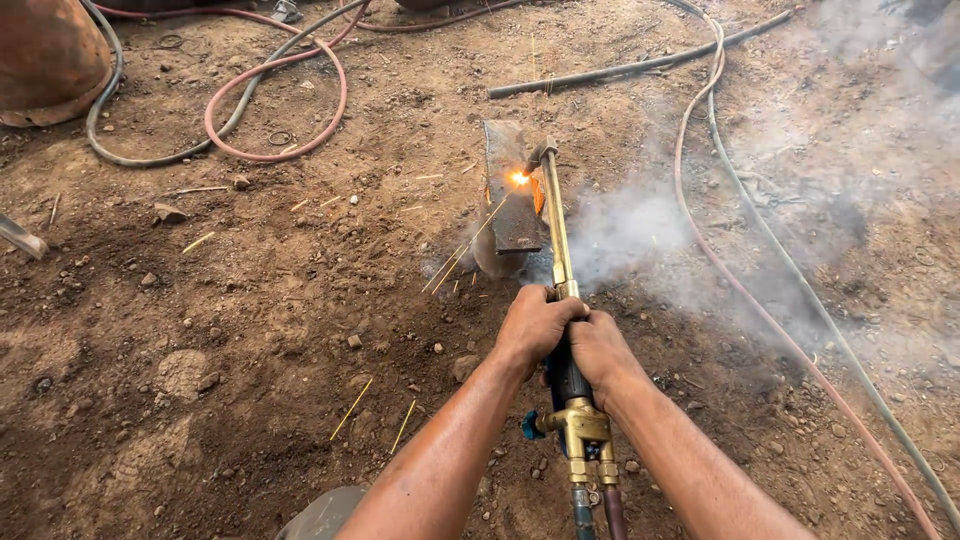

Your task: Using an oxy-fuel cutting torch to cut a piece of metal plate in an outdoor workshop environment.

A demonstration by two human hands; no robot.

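Down on the bare dirt ground point(200, 330), one cutting torch point(556, 240) is held out at arm's length so that its bent tip meets one dark metal plate point(510, 190), which stands on edge, half sunk in the soil; standing it up like that leaves its edge free for the flame. One bright glowing spot point(520, 178) marks where tip and plate meet, and sparks streak away from it low over the soil towards the left. The left hand point(535, 328) is wrapped tight around the front of the torch's dark grip, fingers curled over the top, and the right hand point(600, 350) is closed around the same grip just behind it, the two touching; a double grip like this likely steadies the long brass tube and keeps both hands well back from the heat. Below the hands sits one brass valve block point(580, 425) with a small blue knob, and two hoses point(595, 510) leave it towards the camera. Grey smoke point(640, 225) drifts off to the right of the plate. More hoses lie loose on the ground: a red one point(270, 150) and a grey one looped at upper left, and two long ones point(760, 300) running down the right side. One rusty round tank point(50, 55) shows at the top left corner, well apart from the work.
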